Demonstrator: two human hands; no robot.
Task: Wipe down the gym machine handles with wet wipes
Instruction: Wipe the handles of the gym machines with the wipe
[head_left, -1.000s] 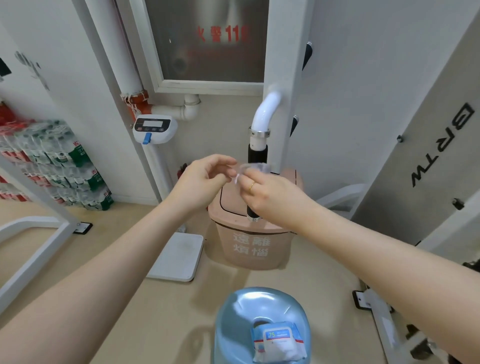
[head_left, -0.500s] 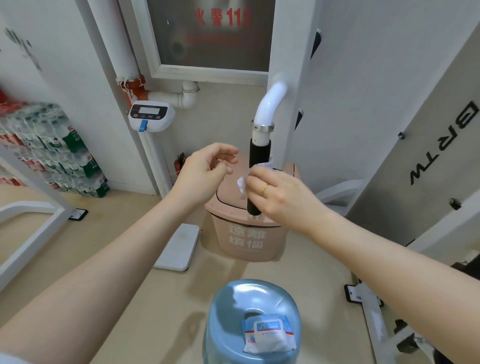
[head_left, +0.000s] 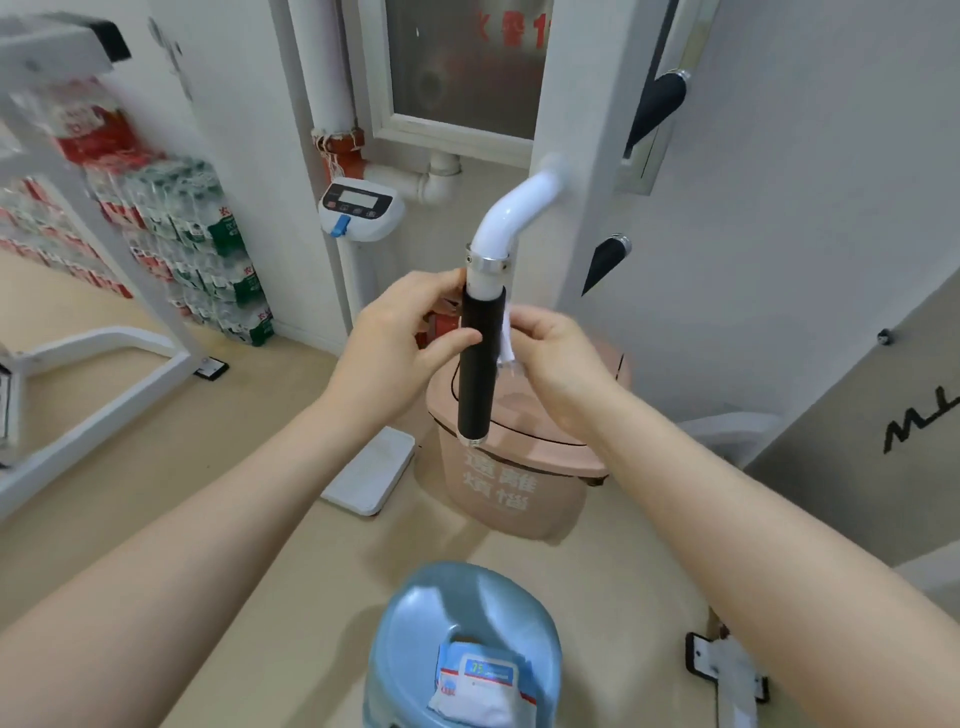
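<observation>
Hanging at the centre of the frame, the handle (head_left: 480, 364) is seen as a black grip below a metal collar and a bent white tube (head_left: 511, 215) that runs up to a white post (head_left: 582, 156). A white wipe (head_left: 506, 343) is pressed against the grip's right side, crumpled into a narrow strip. It is pinched by the right hand (head_left: 558, 358), whose fingers are curled round it. The left hand (head_left: 402, 332) is set against the grip's left side, with the thumb laid across the black foam and the fingertips curled at the collar; how far the fingers reach round behind cannot be told.

Directly behind and below the handle a pink bin (head_left: 519, 467) is stood on the floor, its lid partly hidden by the grip and the right wrist. Left of the bin a white flat scale (head_left: 371, 475) is laid on the floor. At the bottom centre a blue jug (head_left: 410, 623) is seen, with a pack of wipes (head_left: 483, 680) resting on top. Higher up, left of the handle, a white display unit (head_left: 361, 208) is fixed to a pole. Two more black grips (head_left: 657, 101) are seen on the post's right side. Stacked bottle packs (head_left: 171, 228) are blurred at the left edge.
</observation>
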